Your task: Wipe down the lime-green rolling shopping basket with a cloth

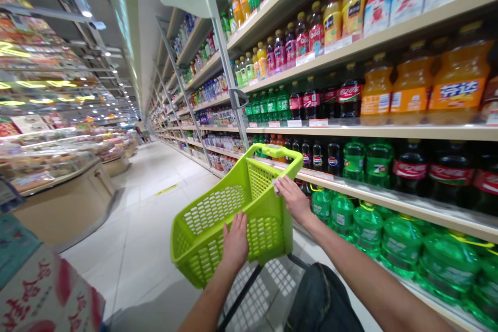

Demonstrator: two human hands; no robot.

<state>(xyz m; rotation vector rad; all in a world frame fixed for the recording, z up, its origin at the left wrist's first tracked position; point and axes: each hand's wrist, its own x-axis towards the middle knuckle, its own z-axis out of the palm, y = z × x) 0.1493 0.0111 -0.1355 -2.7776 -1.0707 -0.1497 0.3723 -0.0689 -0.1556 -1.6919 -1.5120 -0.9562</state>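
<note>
A lime-green plastic shopping cart (268, 215) stands turned sideways in front of me. Its basket has perforated walls and looks empty inside; dark legs show below. My left hand (235, 243) lies on the near long side of the basket, fingers stretched out over the rim. With my right hand (292, 197) I press a small crumpled white cloth (277, 187) to the rim, close to the handle (274, 151). Whether it is cloth or tissue is hard to tell, as the fingers cover most of it.
Drink shelves (350, 127) run along the right, with large green bottles (368, 228) on the lowest level. At the left are a curved display counter (70, 202) and a printed carton (46, 290). A tiled aisle (155, 166) stretches ahead; people (140, 128) appear far off.
</note>
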